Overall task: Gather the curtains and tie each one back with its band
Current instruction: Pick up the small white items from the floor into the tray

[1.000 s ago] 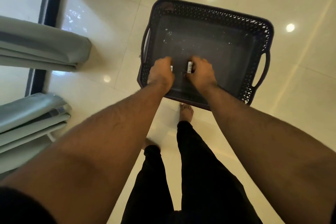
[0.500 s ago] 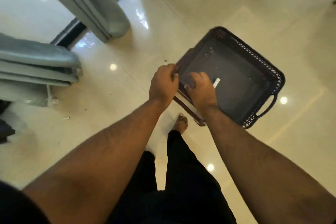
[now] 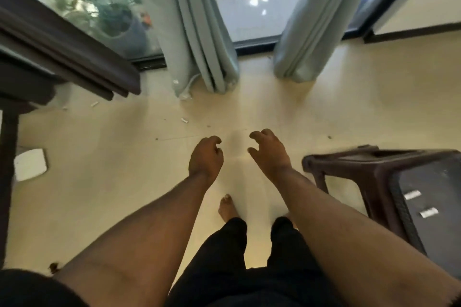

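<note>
The basket (image 3: pixel 424 207) has been released onto the stool (image 3: pixel 349 164); left hand (image 3: pixel 205 157) and right hand (image 3: pixel 269 154) are loosely curled, empty; the bands (image 3: pixel 412 194) risk being forgotten inside

Bare floor (image 3: pixel 249 107) lies open ahead toward two curtains (image 3: pixel 199 32); dark stool (image 3: pixel 349 164) crowds the right, dark furniture (image 3: pixel 62 57) the left

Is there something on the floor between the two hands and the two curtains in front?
Nothing large. Between the left hand, the right hand and the left curtain and right curtain lies bare floor with only small scraps. The basket stands off to the right.
</note>
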`<action>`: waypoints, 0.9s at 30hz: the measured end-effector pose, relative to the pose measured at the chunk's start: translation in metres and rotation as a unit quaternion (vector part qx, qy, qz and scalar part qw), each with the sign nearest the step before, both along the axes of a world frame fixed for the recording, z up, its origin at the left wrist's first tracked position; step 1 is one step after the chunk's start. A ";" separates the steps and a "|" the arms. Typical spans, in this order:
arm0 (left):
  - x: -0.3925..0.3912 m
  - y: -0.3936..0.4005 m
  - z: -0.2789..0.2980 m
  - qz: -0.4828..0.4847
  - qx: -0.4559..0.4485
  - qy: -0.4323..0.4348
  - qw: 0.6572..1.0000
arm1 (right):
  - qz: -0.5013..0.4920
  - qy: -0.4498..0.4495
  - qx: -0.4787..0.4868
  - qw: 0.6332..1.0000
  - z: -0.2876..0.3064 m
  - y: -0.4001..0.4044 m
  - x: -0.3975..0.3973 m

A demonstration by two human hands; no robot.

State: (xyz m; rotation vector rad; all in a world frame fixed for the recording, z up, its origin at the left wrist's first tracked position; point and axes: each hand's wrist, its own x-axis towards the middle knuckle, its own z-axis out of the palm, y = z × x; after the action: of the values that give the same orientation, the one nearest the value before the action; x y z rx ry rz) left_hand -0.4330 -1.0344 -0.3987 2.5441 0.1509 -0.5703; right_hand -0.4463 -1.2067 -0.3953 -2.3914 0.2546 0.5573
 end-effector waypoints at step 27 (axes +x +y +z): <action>0.361 0.151 -0.388 -0.054 0.103 0.136 0.984 | 0.213 0.071 -0.162 0.961 -0.388 0.062 0.387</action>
State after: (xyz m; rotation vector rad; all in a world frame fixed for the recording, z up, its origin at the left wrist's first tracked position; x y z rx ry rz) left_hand -0.0718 -0.8835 -0.7868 2.6745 0.1762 -0.9917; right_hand -0.0596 -1.1449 -0.7829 -2.7451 -0.1259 0.9474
